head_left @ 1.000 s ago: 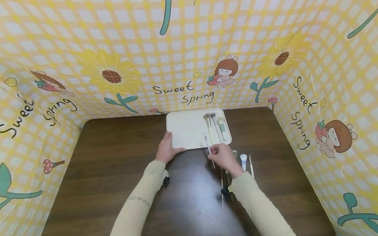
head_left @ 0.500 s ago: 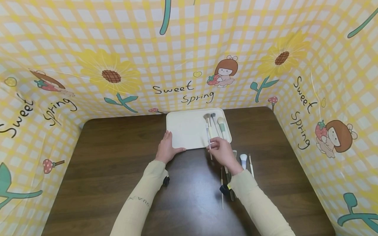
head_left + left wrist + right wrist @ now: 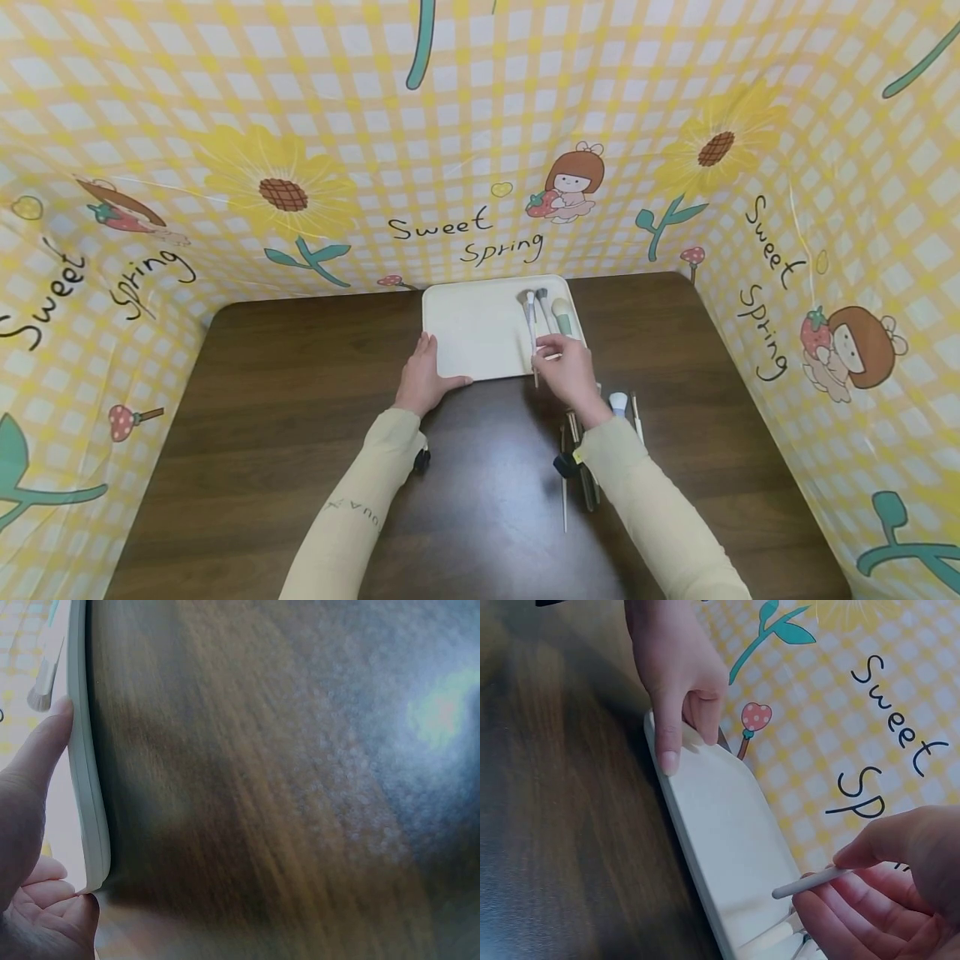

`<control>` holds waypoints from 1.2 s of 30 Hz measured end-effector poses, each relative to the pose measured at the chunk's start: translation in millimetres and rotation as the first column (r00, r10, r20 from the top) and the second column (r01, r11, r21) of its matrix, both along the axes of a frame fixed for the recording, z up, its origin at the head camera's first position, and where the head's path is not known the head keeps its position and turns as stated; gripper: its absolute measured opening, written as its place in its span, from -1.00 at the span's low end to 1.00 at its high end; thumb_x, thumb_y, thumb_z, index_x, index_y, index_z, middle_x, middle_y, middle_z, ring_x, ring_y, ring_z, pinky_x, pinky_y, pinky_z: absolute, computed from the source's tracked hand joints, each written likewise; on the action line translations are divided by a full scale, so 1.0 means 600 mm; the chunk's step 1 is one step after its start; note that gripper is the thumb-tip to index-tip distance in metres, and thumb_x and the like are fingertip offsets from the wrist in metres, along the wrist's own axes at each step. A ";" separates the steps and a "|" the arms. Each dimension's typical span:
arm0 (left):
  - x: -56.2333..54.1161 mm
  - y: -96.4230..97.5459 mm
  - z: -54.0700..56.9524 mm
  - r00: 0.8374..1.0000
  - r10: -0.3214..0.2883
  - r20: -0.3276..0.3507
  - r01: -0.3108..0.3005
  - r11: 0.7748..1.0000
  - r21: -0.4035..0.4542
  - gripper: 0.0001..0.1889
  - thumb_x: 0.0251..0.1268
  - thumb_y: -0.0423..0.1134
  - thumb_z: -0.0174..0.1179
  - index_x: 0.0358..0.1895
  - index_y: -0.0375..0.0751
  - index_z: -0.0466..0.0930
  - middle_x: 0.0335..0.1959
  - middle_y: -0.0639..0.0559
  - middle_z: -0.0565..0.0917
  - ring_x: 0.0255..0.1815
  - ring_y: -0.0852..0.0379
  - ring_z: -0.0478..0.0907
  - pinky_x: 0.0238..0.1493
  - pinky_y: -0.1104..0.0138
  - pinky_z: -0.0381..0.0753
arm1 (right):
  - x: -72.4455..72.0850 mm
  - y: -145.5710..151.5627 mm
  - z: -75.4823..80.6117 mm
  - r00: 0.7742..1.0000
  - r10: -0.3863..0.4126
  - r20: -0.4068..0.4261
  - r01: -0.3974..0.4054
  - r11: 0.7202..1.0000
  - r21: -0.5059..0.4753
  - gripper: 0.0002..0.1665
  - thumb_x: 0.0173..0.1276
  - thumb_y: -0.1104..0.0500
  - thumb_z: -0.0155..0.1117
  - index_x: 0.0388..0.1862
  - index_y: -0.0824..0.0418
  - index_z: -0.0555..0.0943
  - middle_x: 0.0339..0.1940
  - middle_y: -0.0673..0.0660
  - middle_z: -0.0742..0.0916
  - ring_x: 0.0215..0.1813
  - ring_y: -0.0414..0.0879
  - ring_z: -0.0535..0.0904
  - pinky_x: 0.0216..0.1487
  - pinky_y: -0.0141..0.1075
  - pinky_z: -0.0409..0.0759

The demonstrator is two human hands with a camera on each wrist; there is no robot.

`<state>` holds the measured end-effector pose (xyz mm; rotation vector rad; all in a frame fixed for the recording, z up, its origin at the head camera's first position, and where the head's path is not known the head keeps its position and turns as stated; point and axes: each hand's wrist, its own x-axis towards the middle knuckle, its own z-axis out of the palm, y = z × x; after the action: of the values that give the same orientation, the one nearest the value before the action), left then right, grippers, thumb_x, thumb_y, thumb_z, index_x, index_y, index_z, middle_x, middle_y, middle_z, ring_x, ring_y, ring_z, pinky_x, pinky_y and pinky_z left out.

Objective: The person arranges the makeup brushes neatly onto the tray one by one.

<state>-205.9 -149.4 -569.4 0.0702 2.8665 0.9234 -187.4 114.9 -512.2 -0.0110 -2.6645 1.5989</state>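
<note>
My left hand [image 3: 422, 377] grips the near left corner of a white rectangular tray [image 3: 476, 325], thumb along the front rim and fingers at the left side. Between thumb and fingertips, my right hand [image 3: 567, 375] pinches a slim makeup brush [image 3: 533, 325] over the right part of the tray, bristles pointing away. Its pale, rounded handle end [image 3: 799, 886] sticks out in the right wrist view. Under and beside it lie a fan-shaped brush [image 3: 523, 297], a dark-tipped brush [image 3: 543, 296] and a green-handled brush [image 3: 562, 315], partly hidden by the right hand.
On the dark wooden table [image 3: 300, 433], right of centre, lie several more brushes, among them a white-tipped brush [image 3: 618, 402], a thin pale brush [image 3: 637, 417] and a slender brush [image 3: 565, 504]. The right forearm covers some. A yellow checked cloth [image 3: 360, 150] surrounds the table's back and sides.
My right hand has carried the slim brush away from me, from the tray's front edge to over the brushes on its right side. The left hand and tray have stayed put.
</note>
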 end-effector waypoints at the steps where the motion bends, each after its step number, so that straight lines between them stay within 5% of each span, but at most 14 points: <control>1: 0.000 0.000 0.000 1.000 0.001 -0.001 -0.001 1.000 -0.001 0.23 0.07 0.16 0.54 0.56 -0.54 -0.01 0.59 -0.45 -0.03 0.59 -0.27 -0.02 0.47 -0.03 0.18 | -0.003 0.000 0.001 1.000 -0.004 0.010 0.005 1.000 -0.005 -0.68 0.17 0.36 0.28 -0.07 0.36 0.73 -0.39 0.14 0.78 -0.46 -0.08 0.71 -0.45 -0.34 0.60; 14: -0.001 0.000 -0.004 1.000 0.001 0.006 -0.001 1.000 -0.010 0.24 0.08 0.18 0.53 0.57 -0.52 -0.03 0.59 -0.44 -0.05 0.59 -0.28 -0.02 0.46 -0.03 0.20 | -0.034 -0.005 -0.003 0.998 0.018 0.055 -0.012 0.993 -0.114 -0.57 0.25 0.39 0.28 0.12 0.41 0.62 -0.35 0.25 0.76 -0.45 0.08 0.74 -0.44 -0.18 0.73; 23: -0.002 -0.001 -0.004 1.000 -0.002 0.004 0.002 1.000 -0.023 0.24 0.07 0.19 0.53 0.57 -0.53 -0.02 0.59 -0.44 -0.04 0.60 -0.25 -0.03 0.47 -0.02 0.18 | -0.053 -0.010 -0.003 0.999 -0.014 0.051 0.014 1.000 -0.014 -0.61 0.20 0.32 0.32 0.04 0.34 0.65 -0.34 0.15 0.78 -0.45 -0.01 0.75 -0.46 -0.27 0.69; 29: -0.003 -0.001 -0.008 1.000 -0.001 -0.001 0.001 1.000 -0.018 0.24 0.06 0.19 0.53 0.57 -0.52 -0.01 0.59 -0.44 -0.03 0.60 -0.24 -0.03 0.48 -0.01 0.17 | -0.070 -0.020 -0.008 0.998 -0.058 0.035 0.056 0.997 0.060 -0.81 0.20 0.28 0.34 -0.19 0.30 0.67 -0.37 0.15 0.77 -0.41 -0.04 0.71 -0.37 -0.29 0.63; 36: -0.003 -0.001 -0.008 1.000 -0.003 -0.009 0.002 1.000 -0.012 0.24 0.06 0.18 0.54 0.56 -0.53 0.00 0.58 -0.46 -0.02 0.59 -0.26 -0.02 0.47 -0.01 0.18 | -0.091 -0.029 -0.004 0.996 -0.091 0.013 0.089 0.990 0.107 -0.81 0.22 0.23 0.32 -0.21 0.31 0.71 -0.37 0.14 0.75 -0.32 0.03 0.68 -0.23 -0.20 0.57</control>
<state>-207.5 -150.1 -574.0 0.0769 2.8787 0.9081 -241.9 97.6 -514.7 -0.1413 -2.7162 1.4369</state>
